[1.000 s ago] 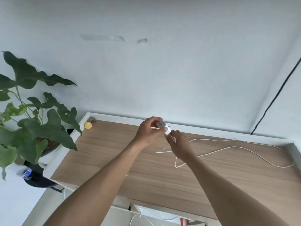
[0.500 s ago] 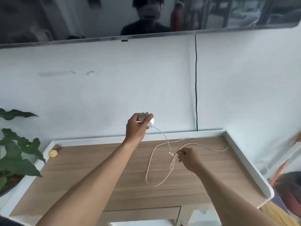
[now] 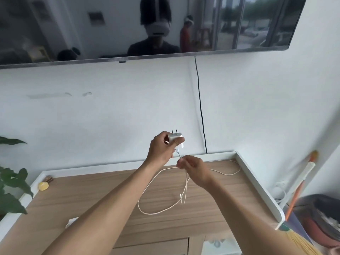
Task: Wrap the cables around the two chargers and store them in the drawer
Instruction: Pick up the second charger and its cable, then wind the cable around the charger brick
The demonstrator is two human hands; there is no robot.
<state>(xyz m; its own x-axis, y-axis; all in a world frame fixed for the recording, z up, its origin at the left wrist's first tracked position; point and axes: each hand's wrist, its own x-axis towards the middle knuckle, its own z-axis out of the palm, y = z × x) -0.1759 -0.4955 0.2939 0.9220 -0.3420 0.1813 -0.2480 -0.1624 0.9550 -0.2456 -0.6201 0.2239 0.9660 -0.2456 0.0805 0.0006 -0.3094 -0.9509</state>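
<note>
My left hand (image 3: pixel 161 150) holds a white charger (image 3: pixel 176 139) up above the back edge of the wooden cabinet top (image 3: pixel 103 197), its two prongs pointing up. My right hand (image 3: pixel 193 169) pinches the charger's cream cable (image 3: pixel 160 210) just below the plug. The rest of the cable hangs down and lies in loose loops on the wood, one loop reaching the right rim. A second white charger (image 3: pixel 72 222) peeks out from under my left forearm near the front edge, mostly hidden.
A drawer front (image 3: pixel 152 247) shows below the cabinet's front edge. A small yellow object (image 3: pixel 43 186) lies at the back left corner, with plant leaves (image 3: pixel 11 188) beyond it. A screen (image 3: pixel 147 26) hangs on the wall above; a broom (image 3: pixel 298 192) leans at the right.
My right hand has risen from the loops on the wood to the cable just below the charger. The left hand has turned the charger's prongs upward. The view has tilted up.
</note>
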